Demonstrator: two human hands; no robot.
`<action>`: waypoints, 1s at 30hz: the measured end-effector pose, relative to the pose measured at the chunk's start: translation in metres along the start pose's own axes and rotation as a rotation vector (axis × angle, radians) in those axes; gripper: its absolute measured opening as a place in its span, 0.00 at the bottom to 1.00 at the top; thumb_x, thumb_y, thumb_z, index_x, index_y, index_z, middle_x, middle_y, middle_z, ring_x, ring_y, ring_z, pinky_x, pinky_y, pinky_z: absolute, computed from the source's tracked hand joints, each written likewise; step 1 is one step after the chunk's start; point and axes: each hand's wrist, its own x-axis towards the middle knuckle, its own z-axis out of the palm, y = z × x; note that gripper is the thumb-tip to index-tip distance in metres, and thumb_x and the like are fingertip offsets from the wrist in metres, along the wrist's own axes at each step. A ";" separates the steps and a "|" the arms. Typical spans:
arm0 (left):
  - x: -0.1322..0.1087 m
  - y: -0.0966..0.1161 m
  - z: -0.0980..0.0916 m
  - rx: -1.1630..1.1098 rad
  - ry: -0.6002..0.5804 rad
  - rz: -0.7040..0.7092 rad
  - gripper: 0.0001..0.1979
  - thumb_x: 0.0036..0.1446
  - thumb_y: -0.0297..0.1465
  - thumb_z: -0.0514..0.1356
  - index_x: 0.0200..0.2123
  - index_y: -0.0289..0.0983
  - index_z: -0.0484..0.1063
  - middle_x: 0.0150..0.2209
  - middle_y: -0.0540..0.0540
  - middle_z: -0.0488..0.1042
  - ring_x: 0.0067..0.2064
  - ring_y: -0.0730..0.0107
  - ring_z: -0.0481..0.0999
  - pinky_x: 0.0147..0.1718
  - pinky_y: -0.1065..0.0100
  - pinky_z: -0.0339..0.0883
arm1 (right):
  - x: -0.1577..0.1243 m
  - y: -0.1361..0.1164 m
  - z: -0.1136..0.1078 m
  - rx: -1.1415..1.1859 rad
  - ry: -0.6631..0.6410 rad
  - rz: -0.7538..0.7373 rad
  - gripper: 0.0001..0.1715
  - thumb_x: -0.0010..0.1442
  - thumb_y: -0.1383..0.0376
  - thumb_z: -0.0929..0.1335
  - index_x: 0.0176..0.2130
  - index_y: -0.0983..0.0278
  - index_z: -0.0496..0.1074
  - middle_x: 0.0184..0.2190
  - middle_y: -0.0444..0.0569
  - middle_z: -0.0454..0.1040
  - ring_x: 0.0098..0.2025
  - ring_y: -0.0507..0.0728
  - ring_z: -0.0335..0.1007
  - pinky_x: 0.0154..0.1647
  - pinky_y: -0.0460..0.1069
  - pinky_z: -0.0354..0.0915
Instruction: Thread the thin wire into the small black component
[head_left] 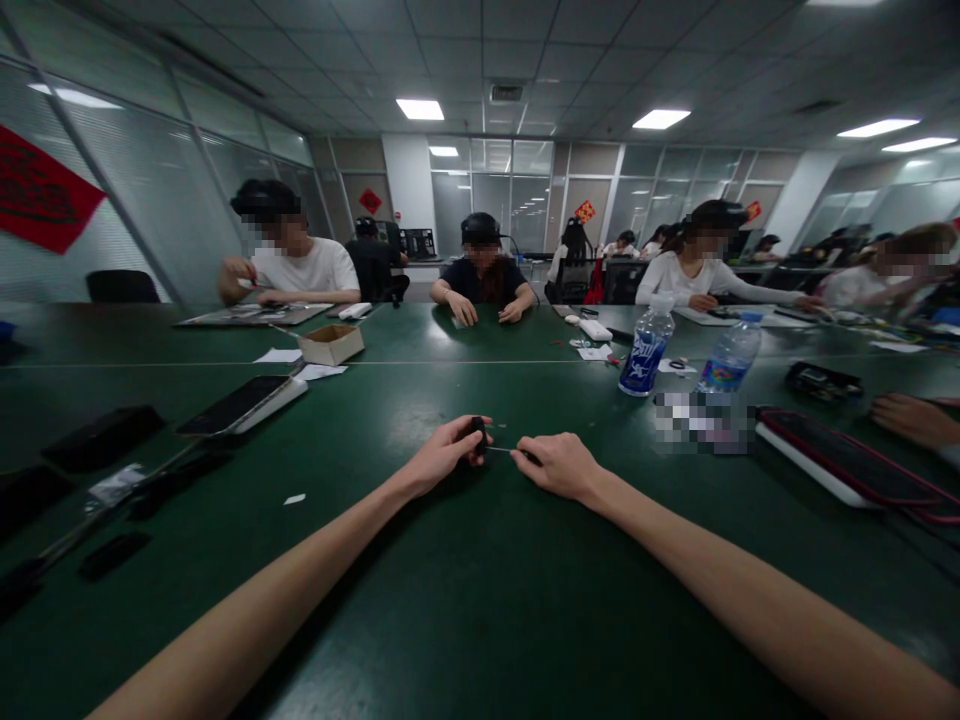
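Here we go: the left hand (447, 455) is curled tight, pinching a small black part (478, 435) between thumb and fingers. The right hand (559, 467) is nearly closed on a thin metal wire (499, 450) leading from it, the grip held up off the green tabletop (517, 610). There's open room all round, with a phone on a white case (244, 405) well off to the left and a red-edged black case (847, 455) to the right, both clear of the hands.

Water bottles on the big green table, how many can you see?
2. A clear plastic bottle with a blue label stands on the dark green table, and another clear plastic bottle stands to its right. Others may be hidden.
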 end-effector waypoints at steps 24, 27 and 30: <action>0.001 0.004 0.000 0.304 -0.056 0.055 0.20 0.59 0.43 0.50 0.46 0.33 0.66 0.31 0.46 0.71 0.28 0.72 0.70 0.30 0.69 0.63 | 0.000 -0.005 -0.002 -0.058 -0.011 0.043 0.24 0.67 0.53 0.54 0.41 0.62 0.70 0.29 0.49 0.75 0.29 0.53 0.69 0.27 0.46 0.51; 0.002 0.007 0.001 0.298 -0.055 0.055 0.20 0.59 0.43 0.51 0.45 0.33 0.66 0.30 0.47 0.71 0.28 0.72 0.70 0.29 0.69 0.63 | 0.000 -0.006 -0.001 -0.031 -0.008 0.058 0.24 0.67 0.53 0.54 0.40 0.63 0.70 0.29 0.49 0.75 0.29 0.53 0.69 0.27 0.46 0.52; 0.003 0.009 0.002 0.310 -0.038 0.065 0.19 0.59 0.42 0.50 0.44 0.33 0.66 0.28 0.48 0.70 0.27 0.72 0.69 0.30 0.70 0.62 | 0.000 -0.006 0.000 -0.001 0.003 0.071 0.23 0.67 0.53 0.55 0.39 0.63 0.70 0.28 0.48 0.74 0.29 0.52 0.68 0.28 0.46 0.53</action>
